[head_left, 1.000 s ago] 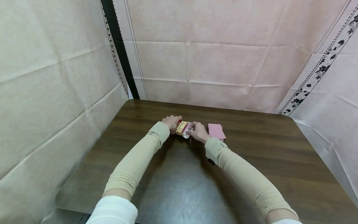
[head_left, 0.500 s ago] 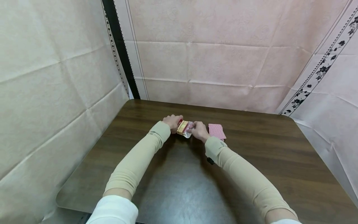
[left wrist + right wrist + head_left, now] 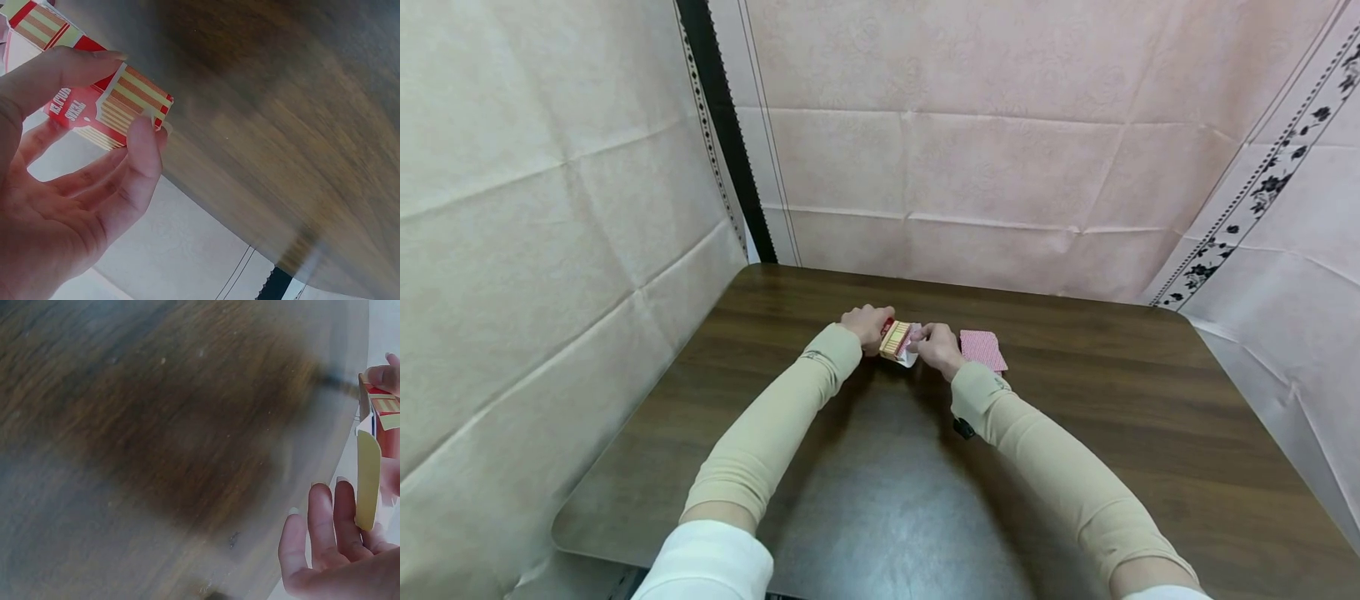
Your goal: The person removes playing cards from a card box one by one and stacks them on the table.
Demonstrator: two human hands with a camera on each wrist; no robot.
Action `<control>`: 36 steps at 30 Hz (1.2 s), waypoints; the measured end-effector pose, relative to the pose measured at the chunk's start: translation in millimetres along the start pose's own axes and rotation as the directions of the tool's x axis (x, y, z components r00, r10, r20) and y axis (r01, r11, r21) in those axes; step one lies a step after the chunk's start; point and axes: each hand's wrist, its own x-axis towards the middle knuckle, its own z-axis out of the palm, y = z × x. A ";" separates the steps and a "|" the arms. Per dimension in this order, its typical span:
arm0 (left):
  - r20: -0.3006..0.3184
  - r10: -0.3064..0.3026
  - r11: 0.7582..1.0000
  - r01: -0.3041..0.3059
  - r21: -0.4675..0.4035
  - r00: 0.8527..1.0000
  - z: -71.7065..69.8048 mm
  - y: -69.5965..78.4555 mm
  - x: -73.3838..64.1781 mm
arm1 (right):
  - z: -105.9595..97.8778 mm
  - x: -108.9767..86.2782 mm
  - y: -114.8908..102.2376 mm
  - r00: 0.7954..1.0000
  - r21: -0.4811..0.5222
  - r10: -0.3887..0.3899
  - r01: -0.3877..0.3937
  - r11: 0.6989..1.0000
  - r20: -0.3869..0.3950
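Observation:
In the head view my left hand (image 3: 867, 327) grips a small red-and-yellow striped playing card box (image 3: 897, 340) over the table. Its thumb and fingertips press on opposite sides of the box (image 3: 134, 94) in the left wrist view. My right hand (image 3: 938, 348) is at the box's other end, thumb and forefinger pinching there. A pale yellow flap (image 3: 369, 478) stands out from that end in the right wrist view, while the other right-hand fingers (image 3: 320, 519) are spread beside it. The inside of the box is mostly hidden.
A stack of red-and-white patterned cards (image 3: 982, 350) lies on the brown wooden table (image 3: 1075, 400), just right of my right hand. Pale cloth hangings (image 3: 985, 183) rise behind and at both sides. A dark vertical strip (image 3: 730, 125) stands at the back left corner.
My left hand and the box have shifted slightly to the right. The right hand stays at the box's end with only a small finger movement. The card stack has not been moved.

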 end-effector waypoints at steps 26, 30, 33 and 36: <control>0.015 -0.009 1.000 0.009 -0.005 1.000 -0.8 6.9 -4.9 | 0.7 2.8 -0.2 1.000 0.027 0.000 0.000 1.000 0.002; 0.014 -0.029 1.000 0.029 0.011 0.999 -0.1 6.7 -2.2 | 0.4 2.1 -3.6 0.998 0.089 0.039 -0.043 0.995 0.053; 0.011 -0.030 0.999 0.030 0.015 0.999 0.0 6.2 -0.5 | -0.5 2.1 -4.8 0.996 0.120 0.051 -0.059 0.991 0.069; 0.013 -0.031 0.999 0.031 0.016 0.999 -0.1 7.0 -1.3 | -0.8 2.8 -3.4 0.997 0.107 0.038 -0.045 0.993 0.068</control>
